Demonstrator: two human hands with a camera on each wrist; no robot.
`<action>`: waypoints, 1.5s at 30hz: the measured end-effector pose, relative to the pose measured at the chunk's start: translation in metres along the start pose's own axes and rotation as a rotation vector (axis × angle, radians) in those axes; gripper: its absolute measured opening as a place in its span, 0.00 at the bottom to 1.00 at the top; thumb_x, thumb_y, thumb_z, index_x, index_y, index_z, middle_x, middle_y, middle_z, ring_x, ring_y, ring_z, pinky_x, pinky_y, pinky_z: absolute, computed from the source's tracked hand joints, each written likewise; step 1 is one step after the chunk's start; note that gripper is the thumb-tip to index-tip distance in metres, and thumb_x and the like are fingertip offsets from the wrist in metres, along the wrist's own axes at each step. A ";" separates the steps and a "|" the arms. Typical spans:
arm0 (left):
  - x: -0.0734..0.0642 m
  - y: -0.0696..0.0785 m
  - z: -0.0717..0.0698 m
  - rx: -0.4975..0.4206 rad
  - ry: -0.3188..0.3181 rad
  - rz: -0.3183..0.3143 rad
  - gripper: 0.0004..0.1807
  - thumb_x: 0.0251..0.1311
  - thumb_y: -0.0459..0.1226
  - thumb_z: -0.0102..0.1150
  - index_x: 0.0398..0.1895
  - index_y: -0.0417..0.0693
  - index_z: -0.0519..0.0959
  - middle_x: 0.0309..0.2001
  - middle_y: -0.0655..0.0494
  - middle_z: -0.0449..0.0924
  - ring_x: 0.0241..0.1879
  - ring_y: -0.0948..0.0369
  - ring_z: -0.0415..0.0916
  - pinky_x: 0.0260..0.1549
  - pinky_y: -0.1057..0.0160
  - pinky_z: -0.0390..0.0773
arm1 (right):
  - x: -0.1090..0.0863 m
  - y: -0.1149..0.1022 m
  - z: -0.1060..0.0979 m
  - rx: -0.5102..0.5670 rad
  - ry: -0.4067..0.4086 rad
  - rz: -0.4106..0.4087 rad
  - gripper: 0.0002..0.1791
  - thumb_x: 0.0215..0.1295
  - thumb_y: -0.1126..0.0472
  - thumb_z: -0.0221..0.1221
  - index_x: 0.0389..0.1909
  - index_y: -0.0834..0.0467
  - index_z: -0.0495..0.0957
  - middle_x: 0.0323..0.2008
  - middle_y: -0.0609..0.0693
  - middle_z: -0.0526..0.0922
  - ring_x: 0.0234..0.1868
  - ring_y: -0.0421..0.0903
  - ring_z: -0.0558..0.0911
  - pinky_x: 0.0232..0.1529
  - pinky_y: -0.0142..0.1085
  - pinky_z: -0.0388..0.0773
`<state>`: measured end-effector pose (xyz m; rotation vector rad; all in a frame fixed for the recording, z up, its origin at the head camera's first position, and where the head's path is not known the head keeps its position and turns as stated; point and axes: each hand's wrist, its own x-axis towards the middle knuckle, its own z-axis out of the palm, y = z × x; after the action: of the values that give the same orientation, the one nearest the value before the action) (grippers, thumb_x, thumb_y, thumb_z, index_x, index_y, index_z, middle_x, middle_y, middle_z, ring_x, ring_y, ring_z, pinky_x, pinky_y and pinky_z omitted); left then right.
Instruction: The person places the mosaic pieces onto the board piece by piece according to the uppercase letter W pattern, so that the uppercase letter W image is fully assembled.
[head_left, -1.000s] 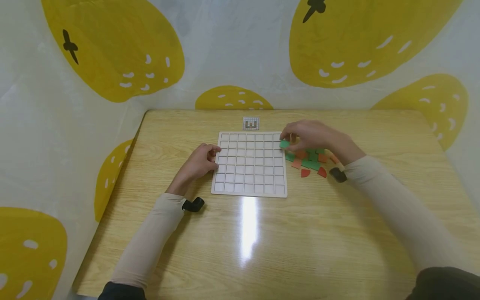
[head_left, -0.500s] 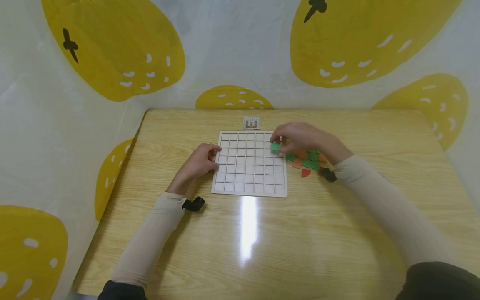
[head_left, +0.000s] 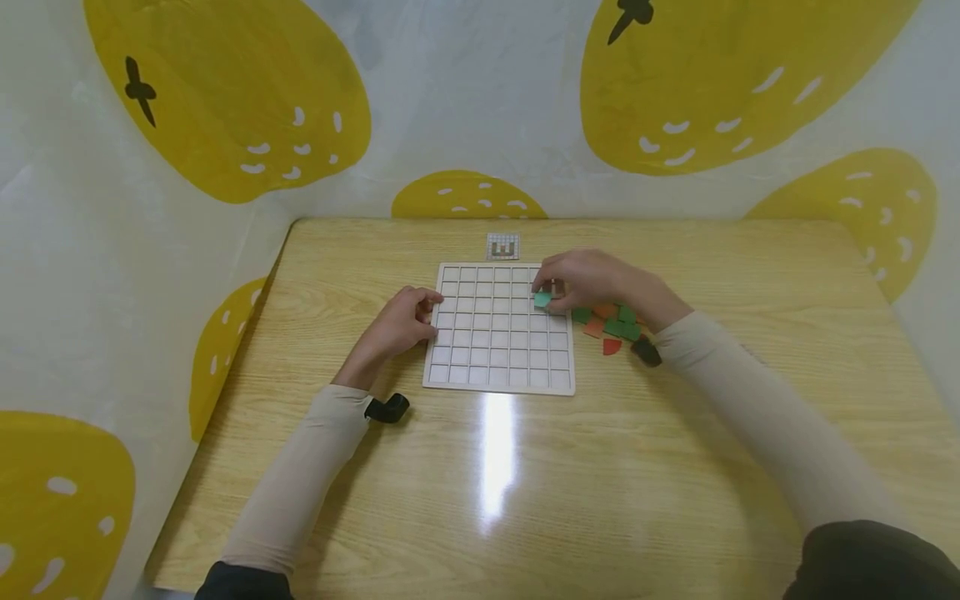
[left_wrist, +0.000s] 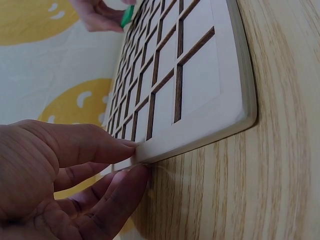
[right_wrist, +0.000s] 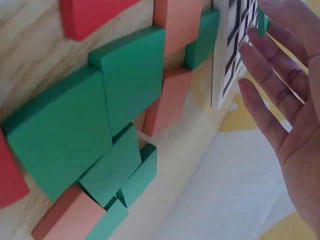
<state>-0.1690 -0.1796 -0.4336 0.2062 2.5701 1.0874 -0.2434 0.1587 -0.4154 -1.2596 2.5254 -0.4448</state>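
Observation:
A pale wooden grid board (head_left: 500, 389) lies flat on the table, its square cells bare where they show. My left hand (head_left: 396, 323) holds the board's left edge; in the left wrist view one fingertip lies on the rim (left_wrist: 190, 120) and another at its side. Over the board's upper right cells, my right hand (head_left: 588, 279) pinches a small green tile (head_left: 542, 299) between thumb and fingers. That tile appears at the right hand's fingertips in the right wrist view too. The other right-hand fingers (right_wrist: 265, 100) spread loosely.
Right of the board lies a loose group of flat tiles: green squares (right_wrist: 60, 135), orange pieces (right_wrist: 177, 25) and red quarter-rounds (head_left: 612, 347). A small pattern card (head_left: 502, 246) sits just beyond the board's far edge. A patterned cloth stands behind the wooden table (head_left: 360, 517).
My right hand has moved left from beside the tile group to over the board's right columns, carrying the green tile and lowering slightly. The left hand has stayed at the board's edge.

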 end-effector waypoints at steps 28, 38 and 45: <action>0.002 -0.001 0.003 0.015 0.001 0.001 0.29 0.59 0.26 0.67 0.66 0.43 0.74 0.51 0.47 0.69 0.46 0.53 0.69 0.44 0.57 0.73 | -0.005 -0.002 0.004 -0.028 0.019 0.007 0.14 0.63 0.57 0.69 0.49 0.53 0.86 0.44 0.46 0.81 0.43 0.43 0.81 0.45 0.44 0.79; 0.001 -0.003 0.003 0.023 0.002 0.006 0.29 0.59 0.26 0.66 0.66 0.43 0.74 0.51 0.46 0.69 0.46 0.53 0.68 0.45 0.57 0.73 | -0.021 0.002 0.001 0.010 0.037 0.009 0.15 0.62 0.60 0.70 0.49 0.57 0.85 0.43 0.48 0.83 0.43 0.46 0.82 0.48 0.47 0.79; 0.001 -0.003 0.003 0.024 0.004 -0.001 0.30 0.59 0.26 0.66 0.66 0.43 0.74 0.51 0.47 0.69 0.46 0.53 0.68 0.45 0.57 0.72 | -0.035 0.008 -0.002 -0.006 0.060 0.010 0.12 0.62 0.65 0.69 0.47 0.59 0.86 0.43 0.51 0.84 0.44 0.48 0.82 0.51 0.49 0.79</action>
<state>-0.1688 -0.1795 -0.4373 0.2086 2.5876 1.0575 -0.2293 0.1922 -0.4131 -1.2532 2.5833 -0.4807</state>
